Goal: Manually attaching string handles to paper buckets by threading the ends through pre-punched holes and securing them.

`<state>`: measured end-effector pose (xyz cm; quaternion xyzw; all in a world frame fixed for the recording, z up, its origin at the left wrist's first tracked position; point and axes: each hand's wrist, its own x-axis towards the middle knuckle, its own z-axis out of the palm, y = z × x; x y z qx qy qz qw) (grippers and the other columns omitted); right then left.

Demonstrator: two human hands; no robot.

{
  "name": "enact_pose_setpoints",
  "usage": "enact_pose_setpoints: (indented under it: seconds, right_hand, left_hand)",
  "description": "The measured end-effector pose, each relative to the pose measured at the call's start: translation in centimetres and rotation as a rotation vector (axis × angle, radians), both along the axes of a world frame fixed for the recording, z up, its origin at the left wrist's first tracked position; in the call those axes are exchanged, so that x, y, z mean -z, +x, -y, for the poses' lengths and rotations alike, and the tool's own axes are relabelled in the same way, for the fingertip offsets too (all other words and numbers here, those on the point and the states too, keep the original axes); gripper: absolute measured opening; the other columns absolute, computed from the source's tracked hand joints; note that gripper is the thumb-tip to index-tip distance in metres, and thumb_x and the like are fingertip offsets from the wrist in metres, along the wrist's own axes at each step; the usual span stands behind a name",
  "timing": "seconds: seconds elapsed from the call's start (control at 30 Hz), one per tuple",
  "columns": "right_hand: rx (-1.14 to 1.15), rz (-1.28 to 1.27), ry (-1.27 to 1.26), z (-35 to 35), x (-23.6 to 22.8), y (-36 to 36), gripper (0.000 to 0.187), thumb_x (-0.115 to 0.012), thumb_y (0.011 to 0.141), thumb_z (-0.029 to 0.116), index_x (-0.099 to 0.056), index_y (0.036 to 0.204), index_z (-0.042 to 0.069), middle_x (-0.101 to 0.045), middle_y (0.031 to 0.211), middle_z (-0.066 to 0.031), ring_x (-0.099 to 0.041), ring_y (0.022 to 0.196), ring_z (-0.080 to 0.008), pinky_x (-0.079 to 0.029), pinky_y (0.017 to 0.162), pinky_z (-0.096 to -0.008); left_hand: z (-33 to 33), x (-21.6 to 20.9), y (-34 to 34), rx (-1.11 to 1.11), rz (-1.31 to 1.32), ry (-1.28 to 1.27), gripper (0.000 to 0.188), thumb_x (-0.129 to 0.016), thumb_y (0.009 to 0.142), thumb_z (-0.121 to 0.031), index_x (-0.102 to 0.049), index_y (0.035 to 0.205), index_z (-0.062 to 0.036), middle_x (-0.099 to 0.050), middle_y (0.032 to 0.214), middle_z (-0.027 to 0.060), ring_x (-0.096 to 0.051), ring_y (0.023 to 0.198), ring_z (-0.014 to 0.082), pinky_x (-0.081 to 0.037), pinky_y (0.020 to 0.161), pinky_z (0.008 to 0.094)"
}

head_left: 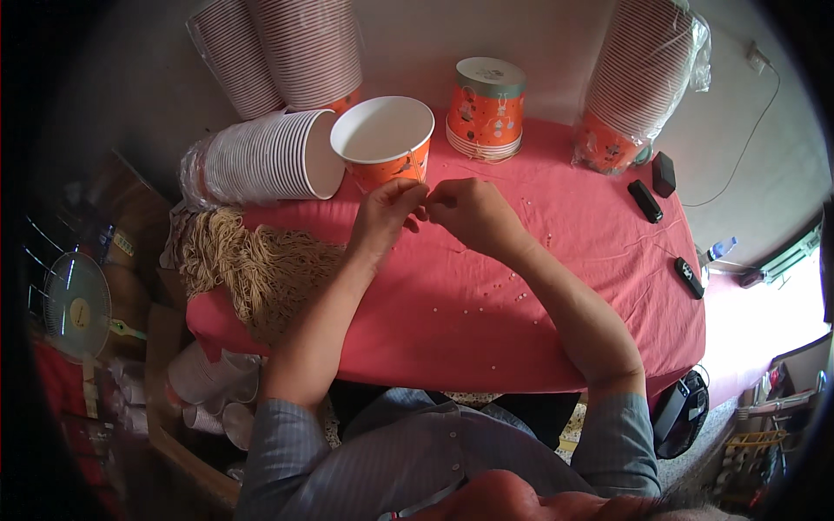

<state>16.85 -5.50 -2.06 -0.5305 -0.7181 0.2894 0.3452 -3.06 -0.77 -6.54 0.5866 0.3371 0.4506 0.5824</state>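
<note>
An orange paper bucket (380, 172) with a white inside stands upright in front of me. A thin tan string (418, 165) runs down its side to my fingers. My left hand (385, 215) is closed in a pinch on the string, close against the bucket's front. Beside it, my right hand (476, 213) is also closed, fingertips pinched together at the string's lower end. The fingers hide most of the string there. A thick bundle of tan strings (261, 265) lies left of my left forearm, spilling over the table's edge.
On the red-covered table (452, 347) lie small white bits. An upside-down bucket stack (486, 108) stands at the back. Wrapped bucket stacks (252, 161) are at left, another (638, 78) at right. Small black objects (645, 201) and a dark remote (689, 278) lie near the right edge.
</note>
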Motion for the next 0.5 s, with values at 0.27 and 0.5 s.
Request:
enact_pose_setpoints:
  seconds: [0.27,0.5]
  right_hand:
    - [0.191,0.011,0.347,0.0,0.3,-1.3,0.021,-0.072,0.1,0.022,-0.08,0.112,0.007,-0.08,0.096,-0.0169,-0.078,0.084,-0.0384,-0.062,0.076,-0.0481]
    - [0.165,-0.009,0.477,-1.0,1.3,-1.4,0.016,-0.077,0.099,0.015,-0.079,0.115,0.01,-0.082,0.098,-0.0109,-0.076,0.073,-0.0244,-0.061,0.067,-0.0379]
  left_hand:
    - [0.4,-0.2,0.4,-0.049,0.195,-0.16,0.025,-0.07,0.109,-0.027,-0.075,0.115,-0.0034,-0.077,0.101,0.0057,-0.072,0.084,0.0147,-0.055,0.067,0.0288]
    - [0.6,0.0,0.6,0.031,0.374,-0.193,0.028,-0.066,0.11,-0.028,-0.073,0.122,-0.0028,-0.08,0.107,0.0102,-0.073,0.086,0.0179,-0.056,0.071,0.0317]
